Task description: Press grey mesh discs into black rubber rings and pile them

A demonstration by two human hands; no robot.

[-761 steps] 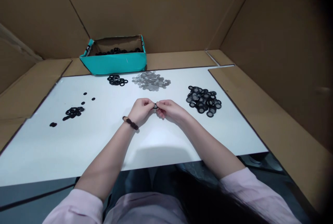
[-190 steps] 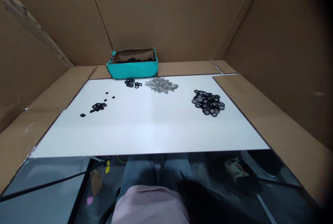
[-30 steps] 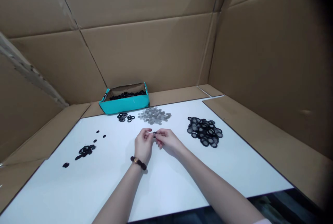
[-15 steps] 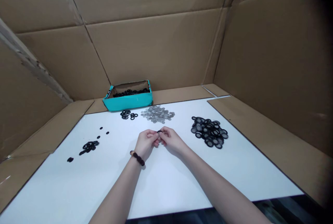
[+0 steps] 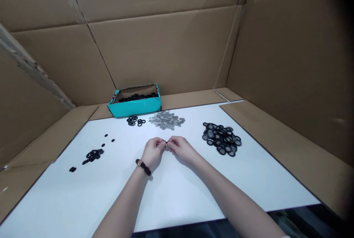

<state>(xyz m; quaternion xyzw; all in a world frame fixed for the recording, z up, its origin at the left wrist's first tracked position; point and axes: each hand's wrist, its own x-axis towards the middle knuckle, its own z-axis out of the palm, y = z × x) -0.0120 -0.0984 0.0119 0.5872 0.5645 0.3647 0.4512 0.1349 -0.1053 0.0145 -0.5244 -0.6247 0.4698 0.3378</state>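
My left hand (image 5: 153, 150) and my right hand (image 5: 179, 147) meet above the middle of the white table, fingertips pinched together. Between them is a small black ring (image 5: 166, 143), mostly covered by the fingers; a greyish bit shows just below it. Beyond the hands lies a spread of thin grey discs (image 5: 166, 121). Left of those discs sit several loose black rings (image 5: 135, 121). To the right is a heap of black rings with grey discs set inside (image 5: 221, 138).
A turquoise box (image 5: 134, 108) of black rings stands at the back. Toward the left lie a small pile of black rings and pieces (image 5: 94, 155), a dark clump (image 5: 72, 169) and a few small black discs (image 5: 106, 135). Cardboard walls (image 5: 166, 50) surround the white table (image 5: 177, 201).
The fingers have shifted on the black ring, and the right hand's fingertips now lie flatter and closer over it. The view has moved slightly; the piles look the same.
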